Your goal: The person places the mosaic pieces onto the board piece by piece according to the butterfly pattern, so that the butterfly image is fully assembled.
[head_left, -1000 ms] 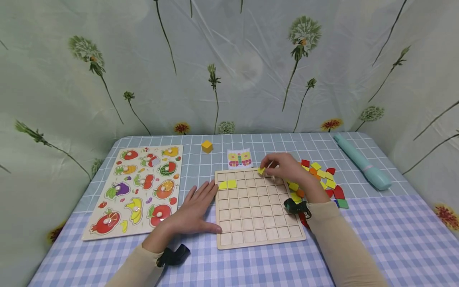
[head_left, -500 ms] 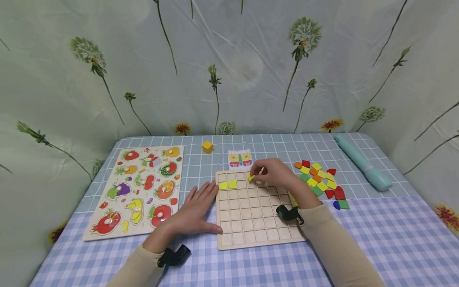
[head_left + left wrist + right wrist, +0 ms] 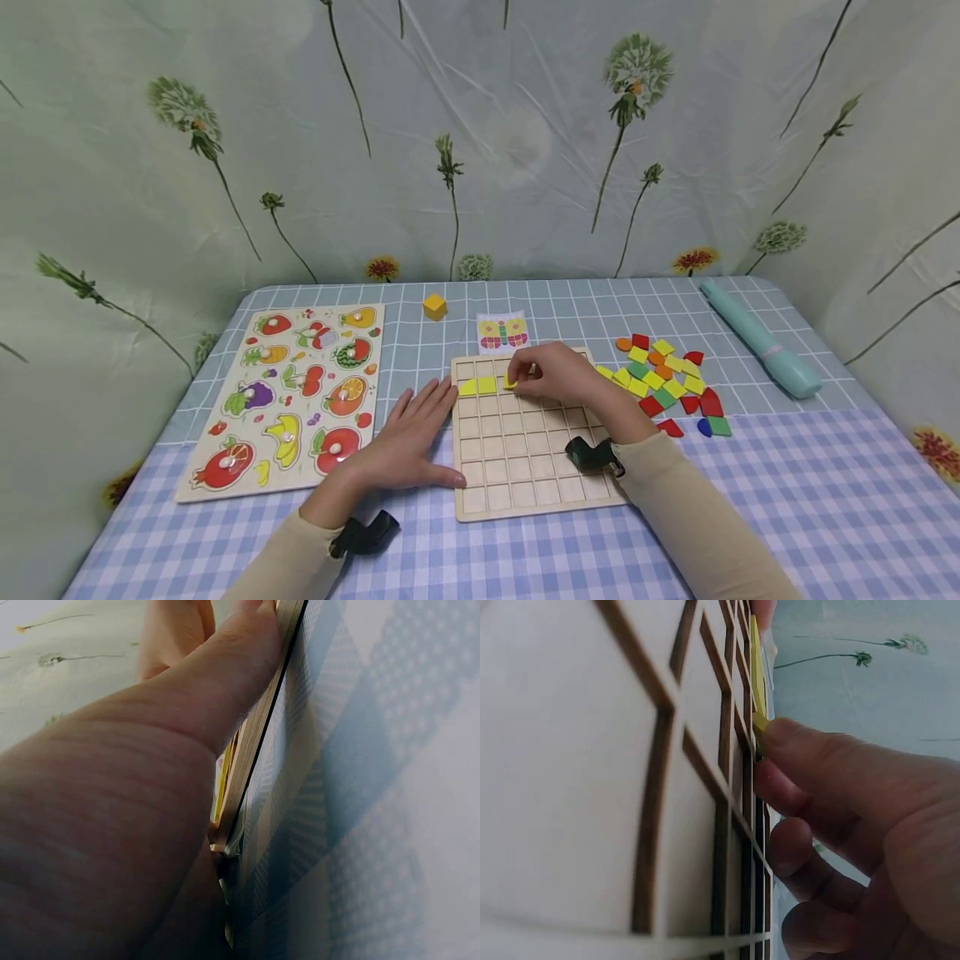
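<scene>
You have two hands in view, one left hand (image 3: pixel 408 442) and one right hand (image 3: pixel 557 375). Toward your twelve o'clock, count one grid board (image 3: pixel 496 472), one butterfly card (image 3: pixel 502 333) and one yellow cube (image 3: pixel 434 307). Two yellow squares (image 3: pixel 486 385) lie in the board's cells; you pinch one loose yellow square (image 3: pixel 510 384). At your ten-thirty sits one fruit board (image 3: pixel 185 492) with eleven large fruits (image 3: pixel 333 450). Toward half past one, you have three green pieces (image 3: pixel 719 426), three orange pieces (image 3: pixel 623 343), one blue piece (image 3: pixel 704 427), several red and yellow pieces (image 3: pixel 673 389) too crowded to count surely, and one long teal object (image 3: pixel 759 340).
</scene>
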The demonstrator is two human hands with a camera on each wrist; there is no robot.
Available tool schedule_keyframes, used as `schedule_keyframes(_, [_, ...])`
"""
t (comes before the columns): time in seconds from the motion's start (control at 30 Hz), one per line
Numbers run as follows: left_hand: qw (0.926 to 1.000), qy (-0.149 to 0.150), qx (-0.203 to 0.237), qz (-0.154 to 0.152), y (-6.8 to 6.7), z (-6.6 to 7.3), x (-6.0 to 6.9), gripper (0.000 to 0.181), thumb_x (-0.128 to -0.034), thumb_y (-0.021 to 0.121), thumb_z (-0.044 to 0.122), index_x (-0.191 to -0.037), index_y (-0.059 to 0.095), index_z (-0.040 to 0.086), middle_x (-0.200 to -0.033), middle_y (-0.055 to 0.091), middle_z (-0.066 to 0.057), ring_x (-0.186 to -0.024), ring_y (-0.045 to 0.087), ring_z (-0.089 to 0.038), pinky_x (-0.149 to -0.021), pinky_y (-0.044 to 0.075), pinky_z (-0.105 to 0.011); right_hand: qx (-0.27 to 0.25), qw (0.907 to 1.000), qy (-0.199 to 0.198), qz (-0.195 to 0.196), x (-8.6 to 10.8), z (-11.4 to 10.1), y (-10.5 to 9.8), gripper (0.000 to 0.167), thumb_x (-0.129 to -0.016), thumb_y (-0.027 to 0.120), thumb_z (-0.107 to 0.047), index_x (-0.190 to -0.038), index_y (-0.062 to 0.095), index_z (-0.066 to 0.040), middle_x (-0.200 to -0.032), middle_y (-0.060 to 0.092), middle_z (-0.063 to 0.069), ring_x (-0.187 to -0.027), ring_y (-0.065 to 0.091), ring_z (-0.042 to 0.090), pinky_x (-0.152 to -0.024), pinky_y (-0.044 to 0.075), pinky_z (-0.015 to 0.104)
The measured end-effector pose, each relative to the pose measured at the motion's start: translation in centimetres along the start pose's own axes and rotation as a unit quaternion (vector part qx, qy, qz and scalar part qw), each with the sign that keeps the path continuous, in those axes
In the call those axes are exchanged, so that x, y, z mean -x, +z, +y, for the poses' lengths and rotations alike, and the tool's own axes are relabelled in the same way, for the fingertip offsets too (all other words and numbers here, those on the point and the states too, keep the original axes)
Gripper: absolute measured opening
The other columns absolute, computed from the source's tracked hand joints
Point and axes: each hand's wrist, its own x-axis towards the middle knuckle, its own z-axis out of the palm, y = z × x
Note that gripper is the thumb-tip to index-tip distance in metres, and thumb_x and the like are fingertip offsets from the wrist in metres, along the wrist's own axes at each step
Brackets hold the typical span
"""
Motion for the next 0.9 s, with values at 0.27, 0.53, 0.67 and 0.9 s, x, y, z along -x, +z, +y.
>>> schedule_keyframes(0.27, [1.0, -0.002, -0.003, -0.001, 0.07, -0.14, -0.07, 0.124, -0.0721, 0.076, 0.069, -0.161, 0.014, 0.01, -0.171, 0.006, -0.007, -0.158, 0.001, -0.031, -0.125, -0.003, -0.059, 0.014, 0.9992, -0.037, 0.003, -0.22, 0.28, 0.44, 0.006, -0.09, 0.076, -0.018, -0.091, 0.071, -0.022, -0.087, 0.064, -0.006, -0.079, 0.054, 0.011, -0.075, 0.048, 0.027])
schedule_keyframes(0.53, [1.0, -0.006, -0.005, -0.001, 0.1, -0.17, -0.1, 0.125, -0.0711, 0.076, 0.069, -0.162, 0.012, 0.011, -0.171, 0.005, -0.005, -0.159, 0.0, -0.029, -0.126, -0.004, -0.058, 0.038, 0.9976, -0.055, 0.016, -0.34, 0.23, 0.52, 0.006, -0.092, 0.073, -0.017, -0.097, 0.074, -0.02, -0.099, 0.066, -0.005, -0.082, 0.054, 0.01, -0.08, 0.05, 0.027])
schedule_keyframes(0.67, [0.9999, -0.008, -0.007, 0.0, 0.13, -0.17, -0.1, 0.126, -0.0706, 0.076, 0.07, -0.162, 0.013, 0.011, -0.171, 0.005, -0.005, -0.159, -0.001, -0.029, -0.126, -0.004, -0.058, 0.058, 0.9958, -0.069, 0.014, -0.49, 0.0, 0.65, 0.008, -0.092, 0.072, -0.013, -0.098, 0.075, -0.018, -0.1, 0.066, -0.003, -0.08, 0.054, 0.011, -0.077, 0.049, 0.026])
schedule_keyframes(0.9, [0.9999, -0.008, -0.005, -0.003, 0.06, -0.06, -0.03, 0.126, -0.0709, 0.077, 0.069, -0.162, 0.012, 0.011, -0.171, 0.005, -0.005, -0.159, 0.0, -0.029, -0.126, -0.003, -0.058, 0.075, 0.9951, -0.064, 0.008, -0.39, -0.41, 0.65, 0.008, -0.091, 0.073, -0.014, -0.098, 0.075, -0.018, -0.097, 0.067, -0.004, -0.078, 0.052, 0.011, -0.073, 0.047, 0.024])
